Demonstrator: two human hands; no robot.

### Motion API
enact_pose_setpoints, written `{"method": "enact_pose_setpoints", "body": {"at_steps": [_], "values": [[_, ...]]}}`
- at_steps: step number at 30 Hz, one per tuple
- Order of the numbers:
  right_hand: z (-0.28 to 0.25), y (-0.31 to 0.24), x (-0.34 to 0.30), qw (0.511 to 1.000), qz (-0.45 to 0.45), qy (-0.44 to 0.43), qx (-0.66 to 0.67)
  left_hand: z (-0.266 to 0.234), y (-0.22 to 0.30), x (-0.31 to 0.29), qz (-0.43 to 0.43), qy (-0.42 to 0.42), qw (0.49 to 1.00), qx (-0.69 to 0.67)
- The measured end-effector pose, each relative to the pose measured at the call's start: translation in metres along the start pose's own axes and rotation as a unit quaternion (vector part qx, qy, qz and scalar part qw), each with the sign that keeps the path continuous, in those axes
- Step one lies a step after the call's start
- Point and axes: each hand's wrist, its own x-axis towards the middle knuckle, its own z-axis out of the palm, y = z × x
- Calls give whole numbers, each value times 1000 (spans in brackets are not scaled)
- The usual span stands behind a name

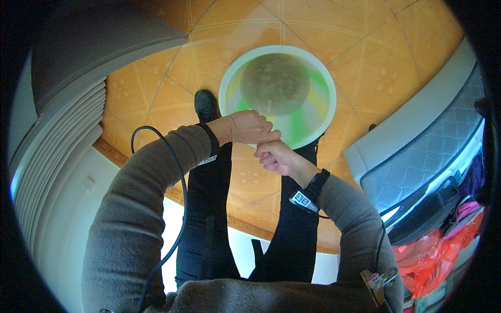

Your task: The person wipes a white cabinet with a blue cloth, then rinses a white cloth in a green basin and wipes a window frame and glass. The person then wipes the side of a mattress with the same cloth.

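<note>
My left hand [249, 127] is closed in a fist, its knuckles over the near rim of a round white basin [225, 88]. My right hand [279, 158] is closed too, with curled fingers, just below and to the right of the left one. The two fists touch or nearly touch. Whatever they may hold is hidden by the fingers. The basin has green and yellow patches on its inner wall and a murky grey-brown round area [275, 83] inside. It stands on the floor in front of my feet.
Orange patterned tiles [323, 36] cover the floor. On the left stands a dark-topped piece of furniture with ridged pale sides [68, 141]. A mattress [422, 161] edges the right, with a black bag [425, 216] and a red plastic bag [433, 261]. A black cable [183, 203] loops by my left arm.
</note>
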Motion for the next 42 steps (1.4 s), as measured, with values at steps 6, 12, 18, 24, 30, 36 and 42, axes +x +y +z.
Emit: {"method": "enact_pose_setpoints", "body": {"at_steps": [6, 12, 18, 24, 30, 36, 42], "values": [[-11, -3, -23, 970, -88, -144, 173, -19, -1, -3, -193, 87, 973, -95], [-21, -2, -15, 697, -257, 399, -538, -35, 31, 2, -583, 242, 696, -342], [41, 32, -36, 863, -359, 264, -239, -97, 97, -18, -537, 164, 661, -499], [154, 93, -123, 855, -469, 185, -121, -184, 148, -75, -384, 174, 816, -396], [238, 121, -145, 831, -518, 105, -175, -254, 192, -167, -304, 183, 871, -340], [310, 117, -177, 893, -399, -15, -207, -301, 231, -239, -288, 196, 866, -359], [333, 119, -223, 845, -325, -69, -419, -309, 306, -262, -329, 313, 718, -529]]}}
